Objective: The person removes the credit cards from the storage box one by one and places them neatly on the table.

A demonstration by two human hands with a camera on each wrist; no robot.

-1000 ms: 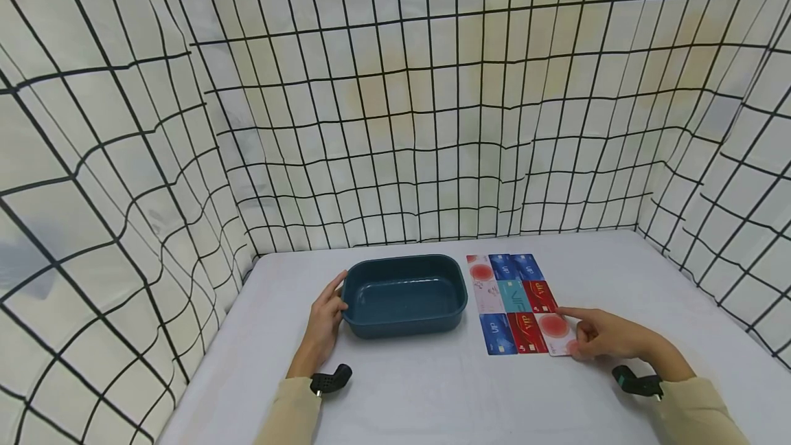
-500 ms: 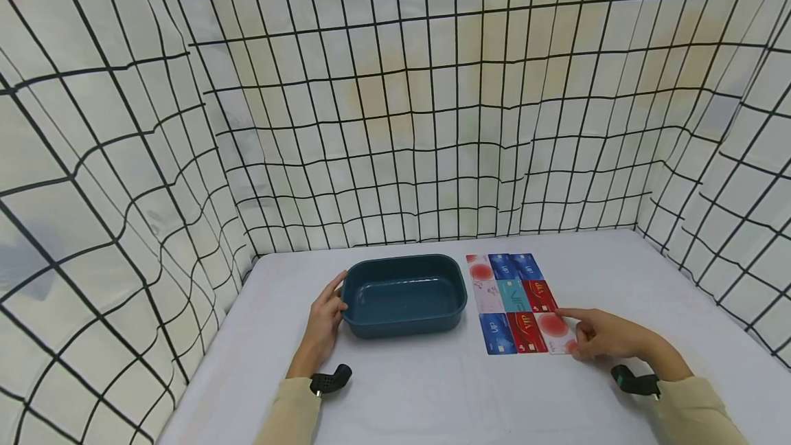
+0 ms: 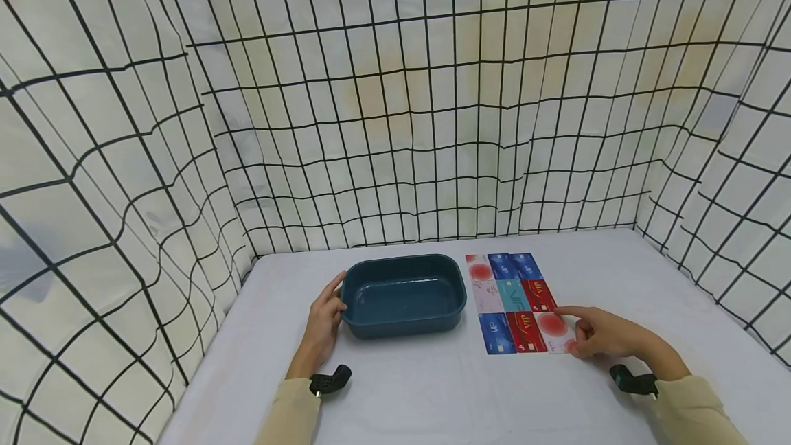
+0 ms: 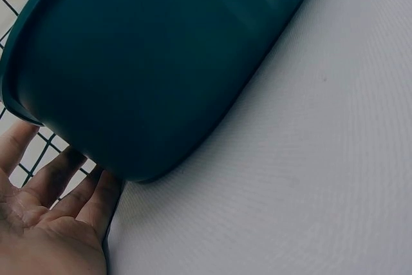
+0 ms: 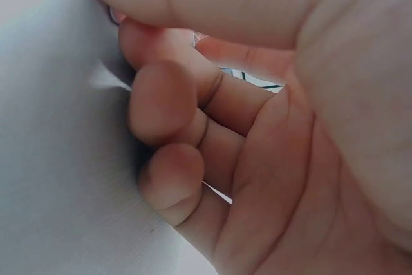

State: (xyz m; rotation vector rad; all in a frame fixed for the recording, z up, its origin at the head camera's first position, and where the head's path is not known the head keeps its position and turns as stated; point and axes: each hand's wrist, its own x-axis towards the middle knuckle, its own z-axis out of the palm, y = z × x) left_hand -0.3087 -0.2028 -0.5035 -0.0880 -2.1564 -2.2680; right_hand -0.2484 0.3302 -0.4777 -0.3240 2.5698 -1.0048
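Observation:
On the left in the head view stands a dark teal rectangular basin (image 3: 402, 328). My left hand (image 3: 323, 328) rests its fingers against the basin's left end; in the left wrist view the fingertips pass behind its wall. To the right lie several plastic cards, edge to edge in three rows. My right hand (image 3: 608, 335) holds the pale card with a red circle (image 3: 553, 325) at the near right corner, index finger at its far edge and thumb at its near right corner. In the right wrist view the other fingers are curled and hide most of the card.
Beside the held card lie a red card (image 3: 526, 332) and a blue card (image 3: 497, 334). A teal card (image 3: 513, 296) is in the middle. White cloth covers the table (image 3: 432, 397). White sheeting with black netting (image 3: 371, 108) encloses the back and sides.
The pale card's near edge looks slightly raised in the oldest frame and lies flat now. Both hands stay almost where they were, and the basin has not moved.

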